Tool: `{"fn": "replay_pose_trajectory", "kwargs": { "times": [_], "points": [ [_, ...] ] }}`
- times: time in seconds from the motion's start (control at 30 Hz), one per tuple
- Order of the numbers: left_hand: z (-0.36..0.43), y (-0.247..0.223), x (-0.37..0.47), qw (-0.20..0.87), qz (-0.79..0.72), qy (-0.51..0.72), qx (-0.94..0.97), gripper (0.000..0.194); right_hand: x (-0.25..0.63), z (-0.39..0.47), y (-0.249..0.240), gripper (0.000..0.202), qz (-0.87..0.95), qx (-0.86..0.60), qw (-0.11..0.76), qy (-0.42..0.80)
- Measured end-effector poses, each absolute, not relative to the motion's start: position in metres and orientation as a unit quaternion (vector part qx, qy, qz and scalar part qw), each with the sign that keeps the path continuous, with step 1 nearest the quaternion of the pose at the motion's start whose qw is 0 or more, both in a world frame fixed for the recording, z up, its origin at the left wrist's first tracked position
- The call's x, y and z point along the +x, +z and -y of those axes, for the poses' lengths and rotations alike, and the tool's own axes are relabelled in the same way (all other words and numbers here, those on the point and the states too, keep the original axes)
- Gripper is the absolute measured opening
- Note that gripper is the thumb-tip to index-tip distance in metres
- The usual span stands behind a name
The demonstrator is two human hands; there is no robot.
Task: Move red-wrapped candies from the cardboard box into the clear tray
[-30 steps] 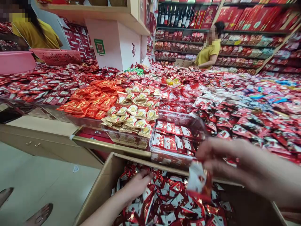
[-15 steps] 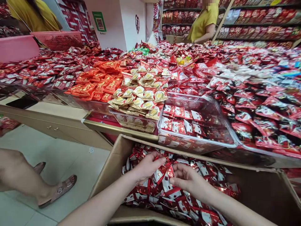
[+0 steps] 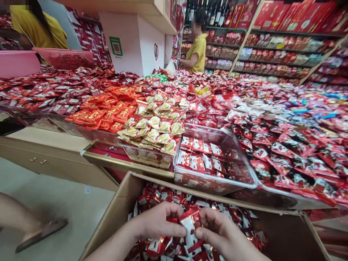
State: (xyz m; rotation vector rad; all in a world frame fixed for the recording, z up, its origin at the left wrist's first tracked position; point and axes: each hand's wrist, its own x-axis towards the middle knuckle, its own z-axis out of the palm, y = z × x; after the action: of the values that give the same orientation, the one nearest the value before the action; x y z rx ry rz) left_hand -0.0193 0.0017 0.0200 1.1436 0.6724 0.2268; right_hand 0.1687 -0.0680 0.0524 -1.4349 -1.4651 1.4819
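Over an open cardboard box [image 3: 108, 214], my left hand [image 3: 160, 223] and my right hand [image 3: 217, 228] hold a red and white candy packet [image 3: 191, 228] between them. The left thumb and fingers close on its left side; the right fingers and thumb pinch its right edge. Many similar packets [image 3: 157, 246] lie loose in the box below. Behind the box, a clear plastic bin [image 3: 217, 182] holds a few rows of the same red and white packets. Left of that bin are gold packets [image 3: 154, 127] in a heaped bin.
Orange packets [image 3: 111, 112] and many red ones cover the counter. Pink baskets [image 3: 65, 58] stand at the back left. A person in a yellow top [image 3: 198, 52] is at the back, another at the upper left. A person's sandalled foot [image 3: 40, 233] is on the floor at left.
The view has tilted up and shifted right. My hands have come together on one packet and lifted it nearer. The person at the back now stands more upright; the foot at left has moved.
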Motion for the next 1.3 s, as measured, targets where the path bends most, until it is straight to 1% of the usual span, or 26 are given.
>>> {"fn": "replay_pose_trajectory", "kwargs": {
  "times": [0.07,0.13,0.2,0.27,0.3,0.33,0.37,0.47,0.53,0.63,0.73,0.93,1.03,1.1,1.23,1.3],
  "points": [
    [-0.002,0.023,-0.020,0.810,-0.285,0.103,0.502,0.037,0.174,0.069,0.086,0.009,0.607,-0.549,0.285,0.498],
    [-0.003,0.025,-0.019,0.814,-0.298,0.113,0.486,0.038,0.184,0.061,0.121,0.010,0.608,-0.546,0.333,0.471],
    [-0.002,0.023,-0.016,0.792,-0.349,0.135,0.482,0.031,0.196,0.040,0.149,0.012,0.596,-0.540,0.403,0.436],
    [-0.002,0.020,-0.014,0.785,-0.401,0.156,0.447,0.021,0.207,0.007,0.164,0.019,0.577,-0.559,0.438,0.403],
    [-0.002,0.018,-0.013,0.793,-0.415,0.162,0.416,0.018,0.211,-0.012,0.166,0.019,0.563,-0.585,0.433,0.392],
    [-0.002,0.017,-0.013,0.806,-0.421,0.165,0.383,0.020,0.214,-0.031,0.164,0.017,0.546,-0.617,0.417,0.385],
    [-0.002,0.015,-0.012,0.818,-0.423,0.167,0.353,0.026,0.214,-0.051,0.161,0.018,0.521,-0.658,0.393,0.376],
    [-0.004,0.012,-0.014,0.831,-0.414,0.179,0.326,0.043,0.206,-0.097,0.143,0.012,0.485,-0.702,0.351,0.387],
    [-0.005,0.009,-0.015,0.825,-0.409,0.187,0.344,0.044,0.195,-0.116,0.132,0.003,0.479,-0.711,0.320,0.403],
    [-0.005,0.001,-0.017,0.806,-0.406,0.198,0.381,0.039,0.180,-0.131,0.120,0.013,0.498,-0.721,0.278,0.393],
    [-0.005,-0.008,-0.018,0.795,-0.393,0.226,0.404,0.038,0.175,-0.140,0.114,0.017,0.540,-0.730,0.236,0.347],
    [-0.008,-0.003,-0.015,0.800,-0.388,0.268,0.371,0.050,0.184,-0.147,0.106,0.014,0.633,-0.724,0.163,0.221],
    [-0.009,0.003,-0.014,0.809,-0.367,0.285,0.361,0.048,0.186,-0.146,0.109,0.014,0.659,-0.713,0.153,0.182],
    [-0.010,0.005,-0.014,0.814,-0.367,0.278,0.353,0.046,0.187,-0.141,0.118,0.013,0.671,-0.704,0.163,0.164],
    [-0.010,0.010,-0.015,0.823,-0.374,0.254,0.346,0.039,0.187,-0.100,0.147,0.009,0.702,-0.661,0.237,0.123],
    [-0.008,0.016,-0.015,0.823,-0.361,0.263,0.352,0.035,0.186,-0.060,0.155,0.012,0.724,-0.619,0.269,0.141]
  ]
}}
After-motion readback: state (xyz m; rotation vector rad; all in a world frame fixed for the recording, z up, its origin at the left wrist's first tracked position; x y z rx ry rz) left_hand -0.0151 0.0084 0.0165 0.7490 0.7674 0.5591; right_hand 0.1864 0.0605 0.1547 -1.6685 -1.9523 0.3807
